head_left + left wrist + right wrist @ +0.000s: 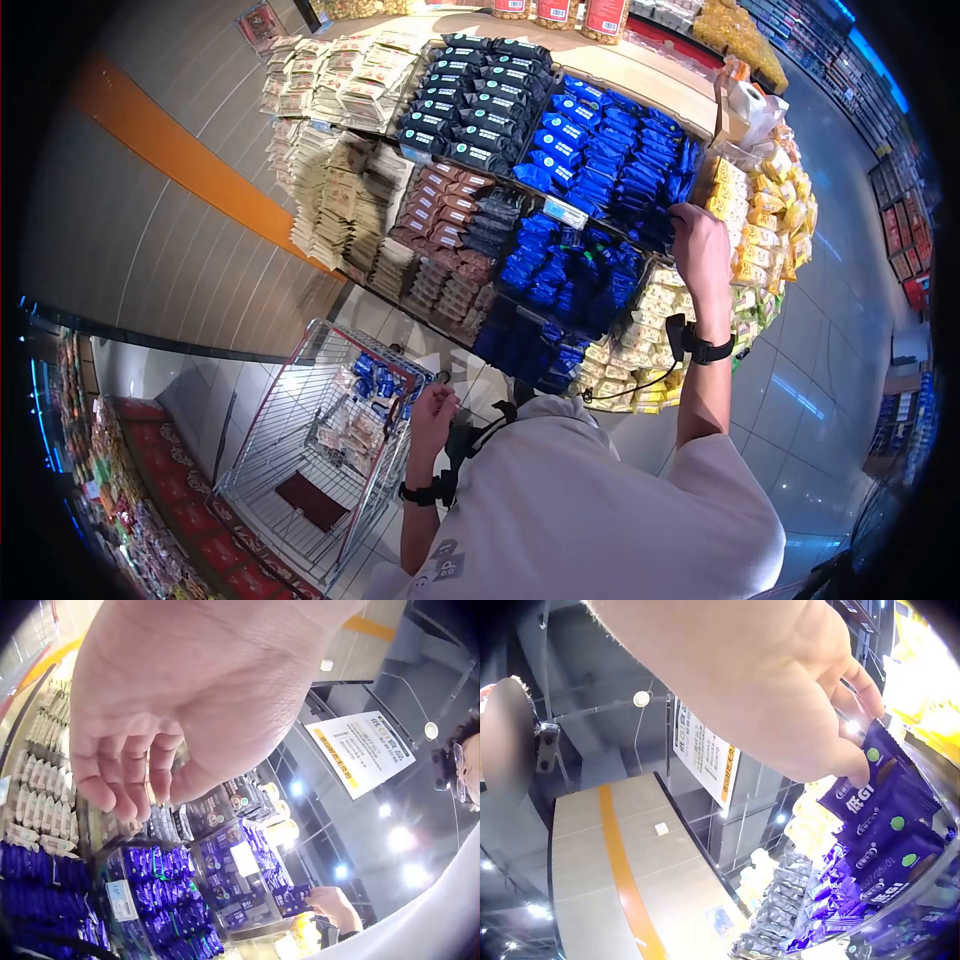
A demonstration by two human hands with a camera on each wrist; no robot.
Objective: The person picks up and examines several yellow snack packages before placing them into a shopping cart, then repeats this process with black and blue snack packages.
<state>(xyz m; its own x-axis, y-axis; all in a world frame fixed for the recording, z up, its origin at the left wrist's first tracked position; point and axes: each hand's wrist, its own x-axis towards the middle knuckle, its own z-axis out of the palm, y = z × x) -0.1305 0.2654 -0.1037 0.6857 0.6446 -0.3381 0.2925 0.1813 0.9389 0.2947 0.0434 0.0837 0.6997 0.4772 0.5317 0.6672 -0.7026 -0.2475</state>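
Observation:
My right hand [703,258] is at the right edge of the upper blue packets [655,165]. In the right wrist view, the right hand [795,690] pinches a dark blue packet [870,769] between thumb and fingers, above similar packets [900,859]. The left wrist view also shows that right hand [335,906] holding the packet [291,898]. My left hand [433,415] hangs beside the cart's handle end, holding nothing; its fingers are loosely curled in the left wrist view [187,697].
A shopping cart [300,400] with blue and pale packets inside stands at the lower left. Black packets [470,100], brown packets [440,210], and cream packets [340,80] fill neighbouring bins. Yellow packets [765,230] lie right of my right hand. A sign [360,750] hangs overhead.

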